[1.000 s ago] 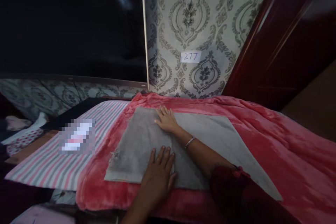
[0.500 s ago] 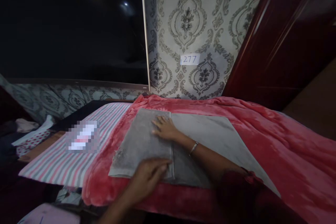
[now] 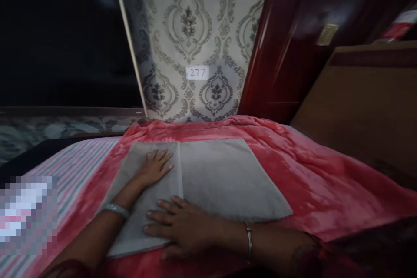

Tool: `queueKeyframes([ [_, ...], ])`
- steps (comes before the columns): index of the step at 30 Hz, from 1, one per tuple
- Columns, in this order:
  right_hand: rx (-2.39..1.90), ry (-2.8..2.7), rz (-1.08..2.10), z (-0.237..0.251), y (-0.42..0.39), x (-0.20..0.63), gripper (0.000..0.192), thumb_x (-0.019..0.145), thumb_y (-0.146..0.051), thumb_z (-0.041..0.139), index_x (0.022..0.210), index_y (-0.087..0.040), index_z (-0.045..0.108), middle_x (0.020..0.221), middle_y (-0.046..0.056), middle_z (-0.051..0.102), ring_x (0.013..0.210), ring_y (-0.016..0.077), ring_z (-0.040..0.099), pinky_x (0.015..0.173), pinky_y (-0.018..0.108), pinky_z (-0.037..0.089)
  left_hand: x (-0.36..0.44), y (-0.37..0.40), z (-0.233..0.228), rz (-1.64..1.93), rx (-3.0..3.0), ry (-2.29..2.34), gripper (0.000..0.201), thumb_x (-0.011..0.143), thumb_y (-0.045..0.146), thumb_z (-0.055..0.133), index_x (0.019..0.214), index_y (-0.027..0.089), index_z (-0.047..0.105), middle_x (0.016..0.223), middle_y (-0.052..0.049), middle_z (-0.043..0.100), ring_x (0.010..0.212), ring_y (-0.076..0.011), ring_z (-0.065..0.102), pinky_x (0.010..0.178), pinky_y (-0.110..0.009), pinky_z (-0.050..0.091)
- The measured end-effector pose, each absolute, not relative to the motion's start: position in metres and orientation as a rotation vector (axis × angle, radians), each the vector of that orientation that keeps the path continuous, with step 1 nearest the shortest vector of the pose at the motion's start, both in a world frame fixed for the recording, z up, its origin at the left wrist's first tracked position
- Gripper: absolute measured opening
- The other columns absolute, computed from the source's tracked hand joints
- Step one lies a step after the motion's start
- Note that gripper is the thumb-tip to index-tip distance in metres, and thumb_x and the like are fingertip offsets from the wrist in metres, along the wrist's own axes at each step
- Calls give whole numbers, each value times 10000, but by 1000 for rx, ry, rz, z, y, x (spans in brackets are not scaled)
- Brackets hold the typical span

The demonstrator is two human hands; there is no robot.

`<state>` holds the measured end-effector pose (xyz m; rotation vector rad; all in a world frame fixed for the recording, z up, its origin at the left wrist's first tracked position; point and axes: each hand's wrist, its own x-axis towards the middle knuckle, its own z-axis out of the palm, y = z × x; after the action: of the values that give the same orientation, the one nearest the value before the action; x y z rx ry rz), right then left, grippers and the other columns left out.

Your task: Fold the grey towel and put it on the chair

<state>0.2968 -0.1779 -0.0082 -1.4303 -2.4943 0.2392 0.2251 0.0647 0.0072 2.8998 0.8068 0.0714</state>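
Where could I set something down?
Maybe on the gray cloth, between its fold edge and right side, or the red blanket right of that. Left of the edge it's crowded: left hand, plus fingers of the right hand.

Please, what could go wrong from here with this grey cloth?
The flap could crease if the left hand or the right hand, both resting on it, pushes sideways. The grey cloth might also slip, because the red blanket beneath looks soft.

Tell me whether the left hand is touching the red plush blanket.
No, the left hand lies spread on the folded, soft-looking grey cloth.
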Motion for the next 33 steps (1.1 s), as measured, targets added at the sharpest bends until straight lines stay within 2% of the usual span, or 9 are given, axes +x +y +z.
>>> queueKeyframes([
  [8, -1513, -2482, -137, -9, -197, 291, 602, 1041, -534, 451, 1542, -210, 365, 1629, 34, 327, 1534, 241, 166, 1256, 415, 175, 232, 70, -3, 18, 3002, 864, 658, 969, 501, 343, 1584, 271, 326, 1678, -76, 219, 1544, -398, 143, 1188, -679, 176],
  [11, -1554, -2426, -194, -17, -207, 283, 502, 1073, -463, 401, 1500, -200, 420, 1615, 39, 349, 1512, 217, 228, 1235, 393, 237, 233, 68, 0, 13, 3014, 880, 655, 975, 488, 332, 1586, 253, 324, 1682, -84, 200, 1545, -401, 142, 1181, -680, 188],
  [14, -1499, -2394, -75, -17, -224, 285, 397, 1097, -316, 353, 1437, -158, 486, 1558, 49, 442, 1478, 169, 299, 1212, 333, 275, 233, 66, 1, 1, 3020, 892, 648, 983, 476, 315, 1593, 258, 305, 1687, -63, 185, 1550, -382, 135, 1194, -658, 174],
  [17, -1397, -2172, 163, -9, -250, 313, 413, 1081, -318, 423, 1459, -155, 461, 1473, 54, 541, 1388, 117, 431, 1160, 247, 331, 234, 65, 1, -24, 3030, 911, 665, 983, 501, 272, 1605, 267, 264, 1695, -35, 159, 1554, -370, 122, 1206, -633, 163],
  [20, -1588, -1640, 75, -9, -282, 373, 425, 1025, -350, 477, 1420, -199, 518, 1416, 88, 586, 1313, 181, 523, 1124, 333, 402, 234, 67, 2, -20, 3036, 914, 685, 968, 518, 287, 1600, 253, 290, 1689, -52, 183, 1548, -389, 139, 1192, -652, 183],
  [24, -2002, -981, -176, -25, -323, 464, 528, 887, -312, 562, 1400, -185, 558, 1407, 152, 579, 1312, 307, 516, 1133, 520, 381, 237, 63, 15, -49, 3017, 922, 653, 975, 493, 298, 1578, 249, 353, 1672, -64, 241, 1530, -402, 206, 1180, -660, 208],
  [27, -2136, -768, -50, -36, -343, 503, 637, 848, -303, 571, 1459, -135, 507, 1217, 157, 673, 1114, 317, 629, 1002, 517, 486, 255, 45, 27, -21, 3032, 913, 665, 974, 505, 329, 1559, 196, 394, 1652, -137, 283, 1516, -401, 252, 1180, -655, 216],
  [30, -2183, -720, 132, -40, -348, 510, 629, 888, -323, 542, 1462, -69, 500, 1019, 152, 714, 929, 305, 673, 881, 486, 537, 291, 16, 31, 62, 3077, 687, 658, 965, 512, 376, 1540, 197, 427, 1644, -152, 296, 1530, -365, 234, 1208, -633, 172],
  [33, -2136, -780, 150, -42, -343, 506, 602, 860, -281, 573, 1431, -94, 539, 1234, 179, 673, 1117, 309, 641, 988, 470, 497, 328, -11, 23, 35, 3091, 502, 643, 959, 504, 415, 1542, 231, 423, 1643, -131, 299, 1529, -353, 241, 1218, -634, 136],
])
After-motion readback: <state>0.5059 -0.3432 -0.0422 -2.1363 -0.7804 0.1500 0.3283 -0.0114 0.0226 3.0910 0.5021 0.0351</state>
